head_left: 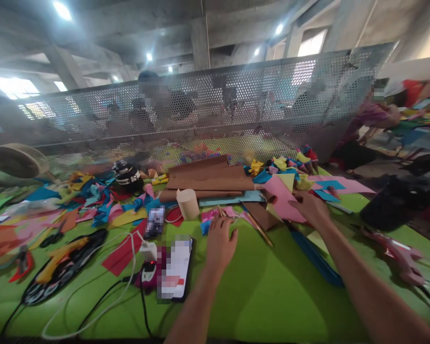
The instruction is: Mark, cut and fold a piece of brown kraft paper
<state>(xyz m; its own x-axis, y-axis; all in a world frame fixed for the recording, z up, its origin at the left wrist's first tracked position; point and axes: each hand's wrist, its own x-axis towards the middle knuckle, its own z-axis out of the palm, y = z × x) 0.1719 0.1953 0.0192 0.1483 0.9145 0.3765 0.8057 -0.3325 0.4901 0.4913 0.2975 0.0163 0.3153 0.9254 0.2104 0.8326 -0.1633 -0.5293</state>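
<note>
Sheets (118, 262) lie flat, apparently unworked; shaped pieces (280, 163), presumably finished, occupy the rear of the bench (265, 291); right hand (312, 209) at pink sheet (284, 197), left hand (220, 239) at pink packet (209, 216), both grips indeterminable

green table (265, 291), pink sheet (281, 198), brown cardboard (208, 179), cream roll (188, 205)

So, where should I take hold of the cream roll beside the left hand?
I'd grip the curved wall of the cream roll around mid-height, coming from the near right, where the left hand is. It stands upright, so thumb and fingers could likely wrap its sides; the brown sheets crowd it from behind.
</note>
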